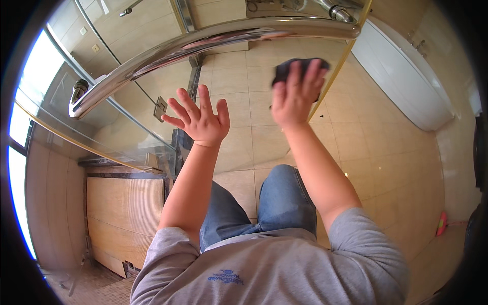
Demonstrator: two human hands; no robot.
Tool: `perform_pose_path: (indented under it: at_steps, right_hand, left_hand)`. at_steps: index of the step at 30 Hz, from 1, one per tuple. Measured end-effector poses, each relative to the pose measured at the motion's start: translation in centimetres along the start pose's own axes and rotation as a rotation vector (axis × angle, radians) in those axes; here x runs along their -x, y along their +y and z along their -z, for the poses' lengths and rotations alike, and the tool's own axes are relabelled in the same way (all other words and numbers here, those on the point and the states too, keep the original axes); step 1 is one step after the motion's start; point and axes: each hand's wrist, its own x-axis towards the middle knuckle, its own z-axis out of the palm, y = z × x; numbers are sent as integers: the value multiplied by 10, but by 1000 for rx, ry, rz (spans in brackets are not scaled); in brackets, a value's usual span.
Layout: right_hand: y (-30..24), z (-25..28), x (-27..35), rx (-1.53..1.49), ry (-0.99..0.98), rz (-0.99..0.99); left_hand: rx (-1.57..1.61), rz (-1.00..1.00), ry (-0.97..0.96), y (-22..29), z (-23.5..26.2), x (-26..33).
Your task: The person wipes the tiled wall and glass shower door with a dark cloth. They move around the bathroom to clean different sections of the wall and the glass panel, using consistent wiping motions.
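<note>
My right hand [297,99] is raised, its blurred fingers laid over a dark cloth or pad [282,70]. The dark piece appears pressed to a clear glass panel [339,67], beside the panel's yellowish edge. Its exact kind is smeared by motion. My left hand [203,122] is held up with fingers spread and nothing in it. Whether it touches the glass, I cannot tell. Beyond both hands a long shiny metal bar [213,38] runs across the glass, fixed at each end.
A white bathtub [396,71] stands at the far right on beige floor tiles [366,147]. More glass with a metal hinge [160,108] is at the left, above a ribbed tan panel [122,213]. Something pink [441,223] lies by the right wall.
</note>
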Motion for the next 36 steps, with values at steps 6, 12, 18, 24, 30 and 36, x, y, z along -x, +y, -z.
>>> perform_pose_path:
  at_steps: [6, 12, 18, 24, 30, 36]
  right_hand:
    - [-47, -17, 7, -84, 79, -341]
    - [-50, -17, 36, -45, -160, 130]
    - [10, 5, 18, -1, 44, -5]
    - [-52, -23, 28, -48, 63, -329]
    - [-36, -15, 59, -13, -202, 196]
    - [13, 13, 50, 48, -106, -15]
  left_hand:
    - [17, 35, 13, 3, -2, 5]
    - [20, 39, -20, -1, -2, 6]
    - [44, -9, -54, -1, 7, 3]
    - [61, -8, -45, -1, 7, 2]
    - [52, 0, -121, -8, 5, 25]
    - [41, -19, -137, -4, 9, 33]
